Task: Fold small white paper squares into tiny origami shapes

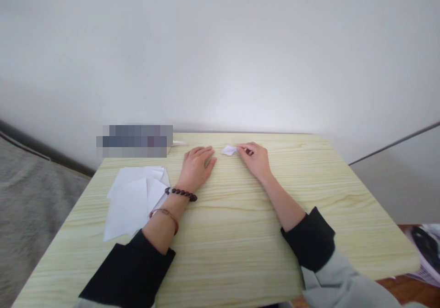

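Note:
Near the far side of the table, my right hand point(255, 160) pinches the right tip of a small folded white paper point(229, 150). A little reddish-brown spot shows under its curled fingers; I cannot make out what it is. My left hand point(197, 165) rests palm down on the wood to the left of the folded paper, apart from it. Its fingers are stretched out, the thumb spread slightly, and nothing is in them. A dark bead bracelet point(181, 192) and a thin brown band point(165, 212) circle the left wrist.
Loose white paper sheets point(127, 207) overlap on the table's left, partly beside my left forearm. Behind them a blurred-out object point(134, 141) stands at the back left corner. The light wooden table point(233, 253) meets a white wall point(240, 60) at its far edge.

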A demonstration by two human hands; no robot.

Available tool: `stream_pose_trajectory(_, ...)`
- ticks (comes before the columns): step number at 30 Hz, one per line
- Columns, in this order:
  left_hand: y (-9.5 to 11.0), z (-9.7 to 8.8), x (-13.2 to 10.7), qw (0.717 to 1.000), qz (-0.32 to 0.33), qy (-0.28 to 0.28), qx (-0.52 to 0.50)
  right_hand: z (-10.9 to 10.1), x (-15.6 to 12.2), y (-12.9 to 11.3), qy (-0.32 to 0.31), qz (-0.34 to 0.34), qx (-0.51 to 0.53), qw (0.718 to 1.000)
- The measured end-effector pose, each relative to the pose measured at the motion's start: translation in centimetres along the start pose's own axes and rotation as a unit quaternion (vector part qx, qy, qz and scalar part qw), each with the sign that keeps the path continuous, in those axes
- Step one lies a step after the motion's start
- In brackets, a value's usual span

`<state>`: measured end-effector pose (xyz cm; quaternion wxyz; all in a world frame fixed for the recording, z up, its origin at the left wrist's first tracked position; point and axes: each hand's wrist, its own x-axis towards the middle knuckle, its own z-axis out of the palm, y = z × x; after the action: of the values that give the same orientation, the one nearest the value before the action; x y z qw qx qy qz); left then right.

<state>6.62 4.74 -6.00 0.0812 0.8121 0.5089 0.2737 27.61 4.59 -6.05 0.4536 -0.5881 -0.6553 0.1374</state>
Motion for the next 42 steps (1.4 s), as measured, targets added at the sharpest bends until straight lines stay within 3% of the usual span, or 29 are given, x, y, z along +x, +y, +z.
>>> stream_pose_trajectory(5,0.5,-0.2,-0.3,0.994,0.055,-0.074,0.060,-5.4,1.3,4.2,0.059,0.131,-0.058,0.988)
stream_pose_trajectory(10,0.8,-0.3,-0.4,0.991,0.065,-0.089,0.077,-10.1,1.4,8.1,0.118,0.213,-0.129,0.961)
stream_pose_trajectory(14,0.9,-0.1,-0.4,0.990,0.064,-0.087,0.094,-12.3,1.3,10.6,0.150,0.255,-0.130,0.946)
stream_pose_trajectory(18,1.0,0.0,-0.4,0.989,0.062,-0.090,0.099,-14.2,1.5,12.5,0.195,0.238,-0.197,0.931)
stream_pose_trajectory(22,1.0,0.0,-0.4,0.990,0.060,-0.085,0.095,-15.5,1.6,14.0,0.206,0.269,-0.228,0.913)
stream_pose_trajectory(27,0.9,0.0,-0.4,0.991,0.060,-0.081,0.088,-15.5,1.3,14.8,0.236,0.234,-0.225,0.916)
stream_pose_trajectory(31,0.9,0.1,-0.4,0.991,0.060,-0.081,0.085,-14.4,0.7,13.9,0.266,0.209,-0.213,0.917)
stream_pose_trajectory(38,1.0,0.0,-0.4,0.991,0.059,-0.082,0.089,-11.5,-0.4,9.8,0.256,0.132,-0.208,0.935)
stream_pose_trajectory(42,1.0,0.0,-0.5,0.991,0.060,-0.083,0.090,-8.3,-0.3,6.7,0.209,0.079,-0.166,0.960)
